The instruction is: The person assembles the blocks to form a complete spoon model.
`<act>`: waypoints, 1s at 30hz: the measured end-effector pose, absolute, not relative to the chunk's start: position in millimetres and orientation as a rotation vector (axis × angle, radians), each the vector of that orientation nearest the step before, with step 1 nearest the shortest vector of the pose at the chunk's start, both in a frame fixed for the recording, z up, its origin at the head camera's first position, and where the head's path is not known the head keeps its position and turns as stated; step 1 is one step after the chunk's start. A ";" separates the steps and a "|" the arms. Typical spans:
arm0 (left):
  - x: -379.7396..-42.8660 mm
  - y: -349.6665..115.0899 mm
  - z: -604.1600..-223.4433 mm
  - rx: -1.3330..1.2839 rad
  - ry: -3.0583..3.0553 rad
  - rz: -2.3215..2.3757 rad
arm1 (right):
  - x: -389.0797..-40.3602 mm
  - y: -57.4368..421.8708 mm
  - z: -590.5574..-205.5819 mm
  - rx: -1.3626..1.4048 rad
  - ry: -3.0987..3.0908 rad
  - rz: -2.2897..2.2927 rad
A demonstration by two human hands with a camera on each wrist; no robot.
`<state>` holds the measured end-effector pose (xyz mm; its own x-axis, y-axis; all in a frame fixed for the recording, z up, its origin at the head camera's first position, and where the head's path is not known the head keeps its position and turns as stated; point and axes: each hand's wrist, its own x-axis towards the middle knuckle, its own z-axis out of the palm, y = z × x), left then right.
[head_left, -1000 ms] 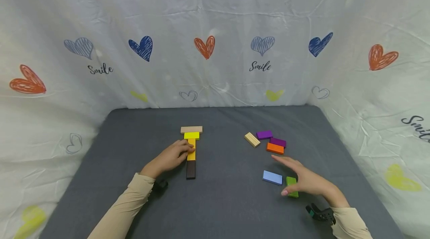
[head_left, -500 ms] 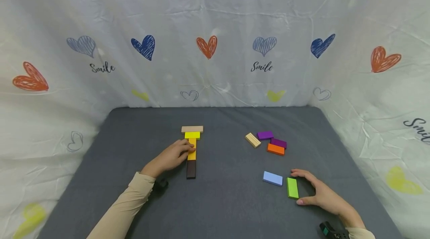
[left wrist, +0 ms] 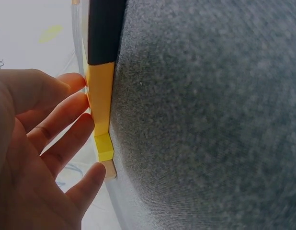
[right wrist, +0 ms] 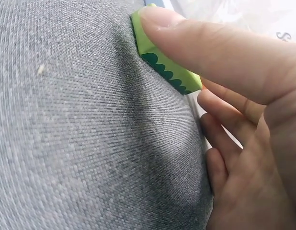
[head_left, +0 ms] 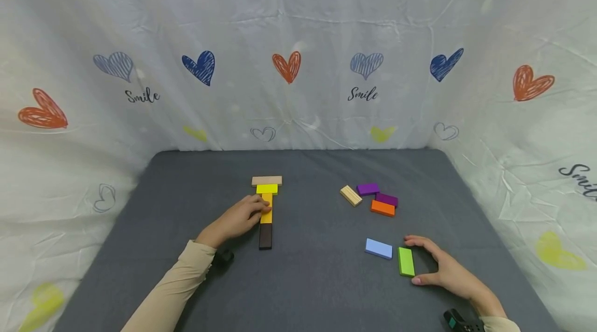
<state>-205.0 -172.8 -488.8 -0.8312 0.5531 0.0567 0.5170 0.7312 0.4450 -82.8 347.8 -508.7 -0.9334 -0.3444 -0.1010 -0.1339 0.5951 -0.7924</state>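
Note:
My left hand (head_left: 237,218) rests its fingertips on the long side of an orange-yellow block (head_left: 267,215), its fingers loosely spread in the left wrist view. That block lies in line with a dark brown block (head_left: 265,236) on its near side. Beyond it are a bright yellow block (head_left: 267,189) and a tan block (head_left: 267,181), both crosswise. On the right, my right hand (head_left: 450,270) curves round a green block (head_left: 406,262) lying flat, thumb at its near end and a finger at its far end. The right wrist view shows the thumb (right wrist: 196,45) overlapping the green block.
A light blue block (head_left: 379,248) lies just left of the green one. Farther back are an orange block (head_left: 383,208), two purple blocks (head_left: 368,189) and a striped pale wooden block (head_left: 351,195). A white curtain (head_left: 317,21) with hearts borders the grey table (head_left: 308,285).
My right hand has drawn back toward the right and come down round the green block, which it partly covered before. The left hand stays where it was.

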 end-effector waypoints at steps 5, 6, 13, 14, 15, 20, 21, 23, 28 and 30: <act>-204.3 -172.8 -485.2 0.887 2.852 0.700 | -83.7 347.0 -507.9 -0.381 2.595 -1.237; -204.2 -172.9 -484.9 0.885 2.852 0.702 | -83.7 346.9 -508.3 -0.382 2.594 -1.243; -205.4 -172.9 -487.8 0.868 2.847 0.699 | -82.2 346.3 -511.6 -0.387 2.618 -1.246; -205.5 -172.9 -488.5 0.870 2.847 0.697 | -82.1 346.3 -512.4 -0.395 2.625 -1.250; -205.5 -172.8 -488.9 0.864 2.842 0.699 | -82.0 346.3 -513.1 -0.403 2.632 -1.253; -204.9 -172.8 -490.1 0.876 2.847 0.699 | -81.9 345.5 -515.7 -0.450 2.661 -1.278; -204.8 -172.8 -490.1 0.876 2.846 0.700 | -81.7 345.1 -516.1 -0.454 2.666 -1.279; -204.5 -173.1 -490.0 0.872 2.844 0.699 | -80.9 344.4 -516.8 -0.452 2.675 -1.283; -203.9 -173.7 -489.8 0.888 2.854 0.704 | -79.4 342.7 -517.3 -0.442 2.700 -1.276; -203.8 -173.7 -489.6 0.888 2.853 0.705 | -79.6 342.5 -517.1 -0.437 2.712 -1.268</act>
<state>-203.8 -173.7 -489.6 -0.8304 0.5532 0.0664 0.5205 0.7278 0.4466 -79.6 342.5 -517.1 -0.9518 -0.3063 0.0170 -0.2094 0.6082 -0.7657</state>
